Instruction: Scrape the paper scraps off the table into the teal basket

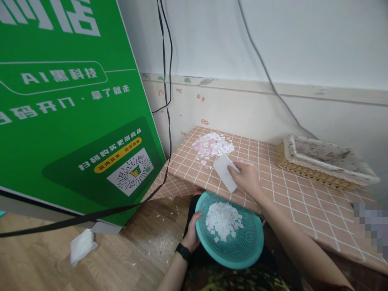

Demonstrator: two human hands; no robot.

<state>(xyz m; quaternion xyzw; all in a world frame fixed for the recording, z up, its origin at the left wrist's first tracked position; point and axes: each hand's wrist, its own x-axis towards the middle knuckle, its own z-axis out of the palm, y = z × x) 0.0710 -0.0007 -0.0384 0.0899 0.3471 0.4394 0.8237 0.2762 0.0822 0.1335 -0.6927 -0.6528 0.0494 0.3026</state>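
My left hand (193, 232) grips the left rim of a round teal plastic colander (251, 242), held over my lap just below the table edge. A heap of small white paper scraps (224, 220) lies in it. In my right hand (244, 178) is a flat white card (224, 171), pinched at its right side and tilted above the table's front edge. Beyond the card, a pile of white and pink paper scraps (214, 144) rests on the checked tablecloth (257, 157). A few scraps are spread between pile and card.
A fabric-lined wicker basket (321, 173) stands on the right of the table against the wall. At left rises a green printed cabinet (75, 101), with a black cable (168, 133) hanging past it. Scraps (160, 244) and a white bag (82, 244) lie on the wooden floor.
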